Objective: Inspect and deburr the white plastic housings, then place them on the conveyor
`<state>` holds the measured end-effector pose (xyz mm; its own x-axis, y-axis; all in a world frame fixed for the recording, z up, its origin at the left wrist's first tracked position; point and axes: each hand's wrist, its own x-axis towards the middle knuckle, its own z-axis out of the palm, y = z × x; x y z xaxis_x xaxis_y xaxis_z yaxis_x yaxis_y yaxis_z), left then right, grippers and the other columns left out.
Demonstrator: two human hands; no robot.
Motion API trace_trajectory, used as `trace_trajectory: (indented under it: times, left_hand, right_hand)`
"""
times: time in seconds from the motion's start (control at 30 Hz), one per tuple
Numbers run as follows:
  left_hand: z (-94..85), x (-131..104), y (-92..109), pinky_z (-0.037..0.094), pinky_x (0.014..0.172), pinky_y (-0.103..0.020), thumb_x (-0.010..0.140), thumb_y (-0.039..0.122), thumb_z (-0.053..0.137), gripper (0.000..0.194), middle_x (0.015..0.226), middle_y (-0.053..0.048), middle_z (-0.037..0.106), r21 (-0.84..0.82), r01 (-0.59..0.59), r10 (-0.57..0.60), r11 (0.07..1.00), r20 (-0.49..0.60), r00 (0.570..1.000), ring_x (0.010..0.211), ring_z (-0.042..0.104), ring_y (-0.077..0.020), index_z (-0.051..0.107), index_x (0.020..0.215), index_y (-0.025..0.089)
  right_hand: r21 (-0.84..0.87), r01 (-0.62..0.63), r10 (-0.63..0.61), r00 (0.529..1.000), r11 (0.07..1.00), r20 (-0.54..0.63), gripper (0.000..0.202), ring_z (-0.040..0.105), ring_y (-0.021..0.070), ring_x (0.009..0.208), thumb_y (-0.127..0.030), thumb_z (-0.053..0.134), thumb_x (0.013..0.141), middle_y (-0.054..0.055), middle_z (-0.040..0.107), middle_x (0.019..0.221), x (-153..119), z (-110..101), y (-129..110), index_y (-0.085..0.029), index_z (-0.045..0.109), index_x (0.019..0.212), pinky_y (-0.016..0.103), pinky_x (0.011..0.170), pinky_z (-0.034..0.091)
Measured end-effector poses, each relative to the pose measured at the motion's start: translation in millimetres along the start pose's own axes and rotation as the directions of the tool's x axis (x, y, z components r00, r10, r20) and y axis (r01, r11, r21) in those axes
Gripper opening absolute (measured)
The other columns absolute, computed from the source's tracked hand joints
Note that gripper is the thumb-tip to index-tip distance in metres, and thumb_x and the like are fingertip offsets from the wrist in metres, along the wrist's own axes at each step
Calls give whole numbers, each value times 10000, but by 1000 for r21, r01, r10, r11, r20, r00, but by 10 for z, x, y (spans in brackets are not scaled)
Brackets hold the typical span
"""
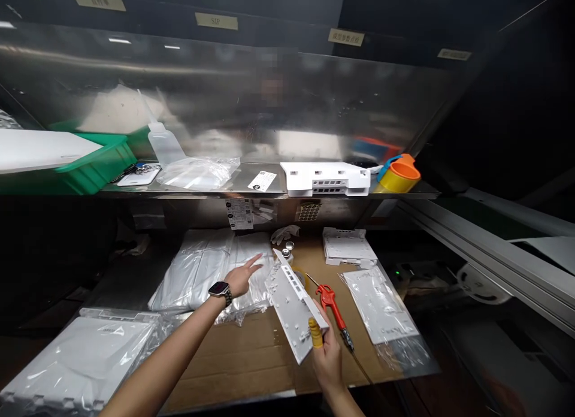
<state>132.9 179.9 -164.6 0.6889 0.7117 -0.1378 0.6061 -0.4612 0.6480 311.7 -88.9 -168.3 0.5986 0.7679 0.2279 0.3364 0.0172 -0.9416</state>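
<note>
"Brown cardboard (224,369) covered the bench beneath a steel shelf (256,195), and straight to the middle: how was that white slotted panel (287,309) held?"

"One-handed, and at a steep tilt! The right hand (327,351) gripped it by the near end, a yellow finger cot (315,333) on the thumb. Whether the lowest corner met the cardboard, I couldn't tell."

"And the left hand (240,279)?"

"Open, nothing in it, fingers stretched over the clear plastic bags (197,267), smartwatch (219,289) on the wrist. Actual contact with the plastic? Hidden from that angle."

"So where was the danger?"

"In that end grip, I reckoned. With the far end unsupported, a slip could drop the panel and snap one of those little raised posts."

"And look right: a red air blow gun (330,300) lay just beside it!"

"Exactly, a hard neighbour. One careless swing could scratch the white face, or the far end could tip the small jar (286,255) behind it."

"The bags looked slick, too."

"They did; a rough tug could send several sliding at once."
</note>
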Motion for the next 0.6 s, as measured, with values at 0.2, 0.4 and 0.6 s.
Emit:
trace_trajectory:
  times: [0.2, 0.4, 0.6]
  left_hand:
    - [158, 79, 541, 579, 719, -350, 846, 149, 669, 525, 1335, -113, 683, -192, -60, 51, 980, -51, 997, 825, 694, -189, 618, 1367, 194]
    - [281, -149, 1215, 494, 741, -384, 818, 61, 499, 653, 1599, -35, 492, -193, -125, 53, 973, -341, 939, 701, 594, -184, 631, 1407, 311]
    - [743, -477, 2126, 528, 864, -452, 861, -8, 397, 733, 1599, 1, 487, -281, -341, 288, 897, -214, 934, 911, 666, -277, 596, 1426, 413]
  right_hand:
    - [-68, 216, -208, 972, 974, 105, 460, 718, 298, 1180, -380, 494, 1022, 125, 740, 1285, -155, -272, 69, -262, 595, 1454, 388, 949, 617]
    - [-92, 108, -116, 990, 990, -80, 460, 695, 339, 1212, -483, 498, 1008, 120, 694, 1365, -368, -468, 95, -288, 650, 1397, 410, 937, 623]
    - [-106, -205, 160, 930, 973, -332, 555, 740, 355, 1109, -645, 611, 909, 160, 771, 1197, -213, -1188, 42, -198, 744, 1211, 377, 866, 631]
